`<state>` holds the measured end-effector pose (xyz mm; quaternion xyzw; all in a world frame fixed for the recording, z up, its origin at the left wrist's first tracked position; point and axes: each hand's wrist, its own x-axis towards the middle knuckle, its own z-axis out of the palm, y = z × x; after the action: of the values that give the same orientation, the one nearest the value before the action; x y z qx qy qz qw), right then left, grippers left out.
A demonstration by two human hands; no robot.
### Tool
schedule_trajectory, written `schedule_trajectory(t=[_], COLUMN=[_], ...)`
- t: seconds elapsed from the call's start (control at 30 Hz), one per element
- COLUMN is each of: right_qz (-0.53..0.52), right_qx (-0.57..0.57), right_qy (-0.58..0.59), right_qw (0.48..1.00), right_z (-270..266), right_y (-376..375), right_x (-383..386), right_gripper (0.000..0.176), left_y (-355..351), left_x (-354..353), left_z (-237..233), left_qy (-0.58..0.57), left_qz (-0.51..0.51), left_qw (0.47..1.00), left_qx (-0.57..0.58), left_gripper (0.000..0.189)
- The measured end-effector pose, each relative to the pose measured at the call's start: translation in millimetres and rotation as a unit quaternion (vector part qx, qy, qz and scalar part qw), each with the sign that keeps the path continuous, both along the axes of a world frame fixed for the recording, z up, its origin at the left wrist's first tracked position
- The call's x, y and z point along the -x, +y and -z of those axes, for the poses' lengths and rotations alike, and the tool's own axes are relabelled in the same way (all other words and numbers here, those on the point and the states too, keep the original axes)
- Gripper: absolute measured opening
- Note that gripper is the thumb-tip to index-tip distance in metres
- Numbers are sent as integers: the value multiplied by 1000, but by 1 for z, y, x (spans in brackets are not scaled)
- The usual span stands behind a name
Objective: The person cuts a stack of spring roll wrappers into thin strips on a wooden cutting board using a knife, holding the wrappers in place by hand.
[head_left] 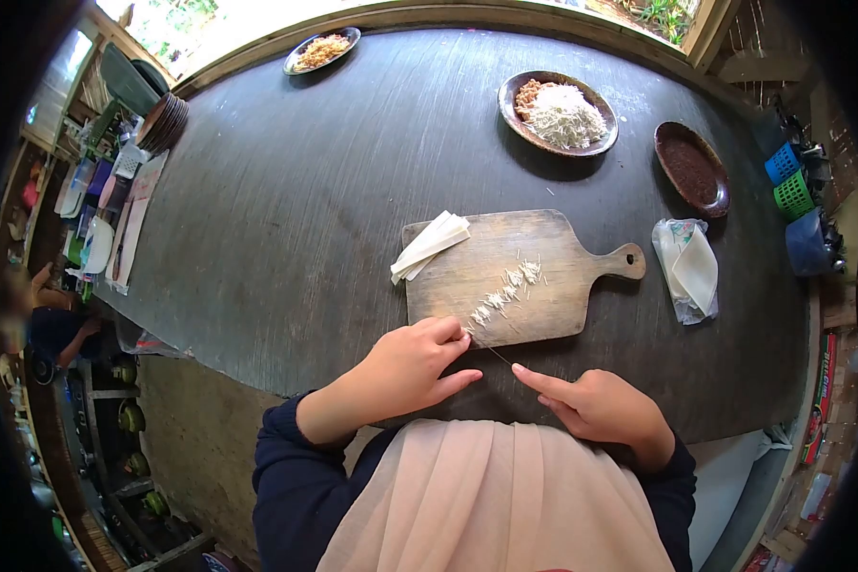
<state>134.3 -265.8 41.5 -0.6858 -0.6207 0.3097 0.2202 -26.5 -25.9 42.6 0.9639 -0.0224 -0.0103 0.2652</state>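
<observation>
A wooden cutting board (pixel 553 310) with a handle lies near the table's front edge. Small heaps of thin white shreds (pixel 512 286) run diagonally across it, and a stack of flat white strips (pixel 433 246) rests over its left corner. My left hand (pixel 415 360) is at the board's front edge, fingers bent together with their tips on white pieces, thumb held apart. Just right of it, my right hand (pixel 596 405) is closed around a knife, index finger stretched forward. The knife blade (pixel 500 357) shows as a thin edge-on line; its handle is hidden in the hand.
Behind the board stands a plate (pixel 507 116) of white shreds and orange-brown food. A smaller plate (pixel 291 67) of food is at the back left. An oval brown dish (pixel 720 195) and a plastic packet of white sheets (pixel 688 272) lie right. Another person (pixel 57 329) is far left.
</observation>
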Motion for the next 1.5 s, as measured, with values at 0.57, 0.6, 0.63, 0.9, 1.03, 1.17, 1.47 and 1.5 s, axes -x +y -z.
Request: schedule_trajectory(t=[0.57, 0.6, 0.63, 0.9, 1.03, 1.17, 1.47, 1.5], right_qz=[24, 18, 12, 7, 9, 10, 19, 21], right_qx=[-8, 28, 64, 28, 43, 23, 6, 0], right_qy=[18, 29, 39, 38, 28, 35, -5, -2], right_qw=[1000, 999, 997, 999, 999, 999, 1000, 1000], right_z=[-1, -7, -11, -3, -6, -1, 4, 8], right_y=[1, -2, -4, 0, 1, 0, 4, 5], right_x=[2, -1, -3, 2, 2, 3, 7, 7], right_gripper=[58, 58, 58, 59, 61, 61, 59, 59], left_y=[-2, -2, -2, 0, 0, -1, -1, -2], left_x=[1, 0, 0, 2, 2, 1, 0, 0], left_z=[2, 2, 1, 3, 4, 2, 4, 5], left_qy=[-14, -11, -8, -18, -14, -9, -19, -23], left_qz=[-4, -2, 0, 3, 5, 1, 5, 7], left_qw=[1000, 1000, 1000, 1000, 1000, 1000, 1000, 1000], left_qx=[-21, -25, -28, -15, -20, -27, -18, -16], left_gripper=[39, 39, 39, 39, 38, 38, 38, 39])
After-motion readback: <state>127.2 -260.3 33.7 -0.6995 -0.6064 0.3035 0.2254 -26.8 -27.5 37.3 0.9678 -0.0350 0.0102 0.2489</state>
